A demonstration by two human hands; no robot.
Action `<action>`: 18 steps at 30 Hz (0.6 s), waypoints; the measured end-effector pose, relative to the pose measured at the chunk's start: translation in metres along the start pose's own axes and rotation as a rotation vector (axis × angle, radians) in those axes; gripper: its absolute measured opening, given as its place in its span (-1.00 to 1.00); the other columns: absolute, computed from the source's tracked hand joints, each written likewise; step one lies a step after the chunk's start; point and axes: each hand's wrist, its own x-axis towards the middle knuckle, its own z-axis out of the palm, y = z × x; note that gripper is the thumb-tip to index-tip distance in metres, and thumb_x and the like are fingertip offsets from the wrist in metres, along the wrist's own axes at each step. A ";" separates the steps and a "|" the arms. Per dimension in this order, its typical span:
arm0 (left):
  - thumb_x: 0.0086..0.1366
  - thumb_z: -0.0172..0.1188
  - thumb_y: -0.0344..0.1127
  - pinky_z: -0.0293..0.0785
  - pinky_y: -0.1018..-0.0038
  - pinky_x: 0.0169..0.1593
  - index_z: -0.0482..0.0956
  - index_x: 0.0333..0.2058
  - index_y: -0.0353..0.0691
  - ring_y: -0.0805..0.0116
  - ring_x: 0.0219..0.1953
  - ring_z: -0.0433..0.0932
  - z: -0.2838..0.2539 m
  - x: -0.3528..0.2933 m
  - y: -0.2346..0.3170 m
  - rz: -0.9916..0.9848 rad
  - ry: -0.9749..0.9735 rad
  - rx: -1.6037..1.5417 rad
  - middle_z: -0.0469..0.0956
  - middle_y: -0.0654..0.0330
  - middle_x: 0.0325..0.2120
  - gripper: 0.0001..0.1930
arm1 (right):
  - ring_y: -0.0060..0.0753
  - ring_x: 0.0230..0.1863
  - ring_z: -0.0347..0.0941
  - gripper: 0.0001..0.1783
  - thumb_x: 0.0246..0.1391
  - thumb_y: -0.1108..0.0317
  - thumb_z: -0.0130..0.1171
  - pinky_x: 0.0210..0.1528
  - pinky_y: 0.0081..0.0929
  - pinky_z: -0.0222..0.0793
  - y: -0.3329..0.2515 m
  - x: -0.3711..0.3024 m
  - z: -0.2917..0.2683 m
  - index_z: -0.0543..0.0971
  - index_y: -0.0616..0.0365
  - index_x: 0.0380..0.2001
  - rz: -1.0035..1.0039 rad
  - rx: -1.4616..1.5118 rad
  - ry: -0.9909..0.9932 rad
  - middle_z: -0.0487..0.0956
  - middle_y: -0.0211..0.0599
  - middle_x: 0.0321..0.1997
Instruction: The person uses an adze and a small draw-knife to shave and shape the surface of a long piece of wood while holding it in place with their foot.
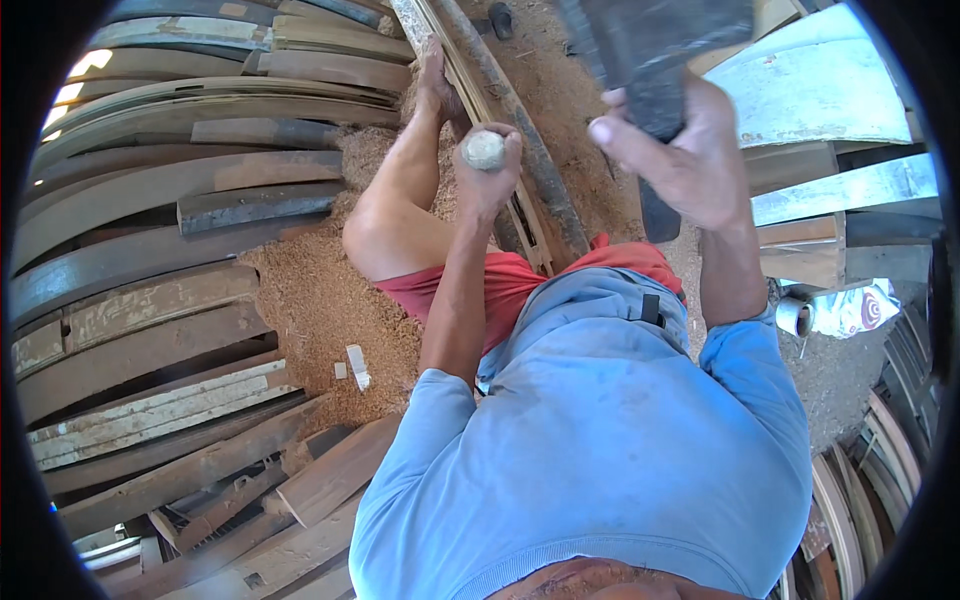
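My left hand (490,195) is wrapped round an upright handle, apparently a chisel (484,150), whose round, pale, battered butt faces up. Its lower end is hidden under the fist. Beneath it a long narrow wooden piece (541,252) with slots along it runs from my lap away to the far edge. My bare left foot (433,70) rests against that wood. Raised at the upper right, my right hand (700,165) grips a dark, blocky mallet (665,50), blurred by motion. The mallet is apart from the chisel.
Stacked boards (180,200) fill the left side. Sawdust and shavings (310,310) cover the ground by my left leg, with small white scraps (357,367) on them. Pale panels (810,85) and more timber lie at the right, near a white bag (855,308) and a cup-like container (794,317).
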 end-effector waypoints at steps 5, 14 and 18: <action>0.22 0.30 -0.46 0.51 0.55 -0.26 0.61 -0.33 -0.29 0.57 -0.39 0.57 0.012 -0.014 -0.001 0.148 -0.054 0.160 0.63 0.27 -0.46 -0.93 | -0.35 -0.46 0.55 -0.81 0.09 0.34 0.31 -0.34 -0.35 0.46 0.014 0.002 0.014 0.57 0.22 -0.32 -0.036 -0.258 0.046 0.60 -0.23 -0.49; 0.25 0.28 -0.47 0.49 0.58 -0.31 0.61 -0.28 -0.31 0.59 -0.41 0.54 -0.005 -0.037 -0.016 0.072 -0.033 0.037 0.60 0.29 -0.47 -0.91 | 0.09 -0.32 0.63 -0.71 0.05 0.29 0.30 -0.25 -0.05 0.50 0.037 0.000 0.022 0.56 0.21 -0.20 0.018 -0.376 -0.171 0.63 0.04 -0.42; 0.27 0.28 -0.45 0.48 0.59 -0.32 0.62 -0.27 -0.32 0.60 -0.42 0.52 -0.003 -0.039 -0.009 0.054 -0.087 0.021 0.60 0.28 -0.46 -0.91 | 0.04 -0.33 0.64 -0.69 0.05 0.29 0.30 -0.30 -0.09 0.51 0.004 0.024 0.036 0.56 0.20 -0.17 -0.182 -0.090 0.137 0.64 0.03 -0.42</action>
